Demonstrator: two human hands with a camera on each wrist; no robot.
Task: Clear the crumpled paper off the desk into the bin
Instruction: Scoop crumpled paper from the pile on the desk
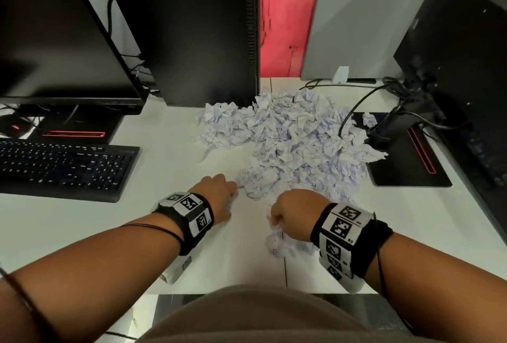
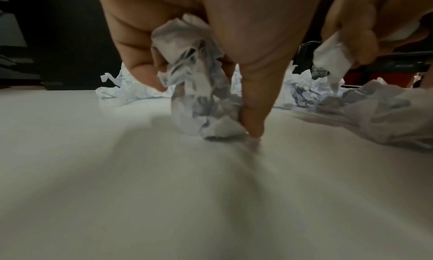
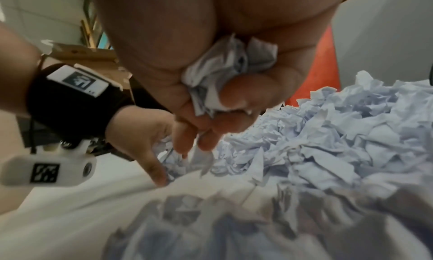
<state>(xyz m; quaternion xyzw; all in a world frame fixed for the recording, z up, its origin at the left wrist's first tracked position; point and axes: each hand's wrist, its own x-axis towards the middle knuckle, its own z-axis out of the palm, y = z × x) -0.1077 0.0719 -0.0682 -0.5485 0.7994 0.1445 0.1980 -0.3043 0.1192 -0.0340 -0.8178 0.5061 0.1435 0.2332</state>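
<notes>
- The left hand (image 1: 219, 197) sits low on the white surface (image 1: 164, 178), just at the near left edge of the paper heap (image 1: 296, 136).
- In the left wrist view its fingers (image 2: 140, 60) are curled round a crumpled paper ball (image 2: 201, 89), with the thumb (image 2: 253, 97) pressed against the ball's side and its tip touching the surface.
- The bottom of that ball rests on the surface.
- The right hand (image 1: 296, 216) hangs just beside the left, a little nearer the person, knuckles up.
- The right wrist view shows its fingers (image 3: 236, 89) closed on a wad of paper (image 3: 225, 73) squeezed into the palm, held above the surface.
- Another loose paper ball (image 1: 282, 243) lies on the surface right below the right hand.
- The heap is a wide spread of many crumpled white sheets with faint blue lines, filling the middle and right of the surface.
- It reaches back to the foot of a black computer tower (image 1: 192, 32) and right to a black monitor base (image 1: 406, 161), where a few pieces lie on the base's edge.
- A black cable (image 1: 354, 112) arcs over the heap's far right part.
- A black keyboard (image 1: 63, 167) lies on the left, well apart from the paper, under a dark monitor (image 1: 55, 35).
- Both wrists wear black bands with square black-and-white markers (image 1: 192, 213).
- No bin shows in any view.
</notes>
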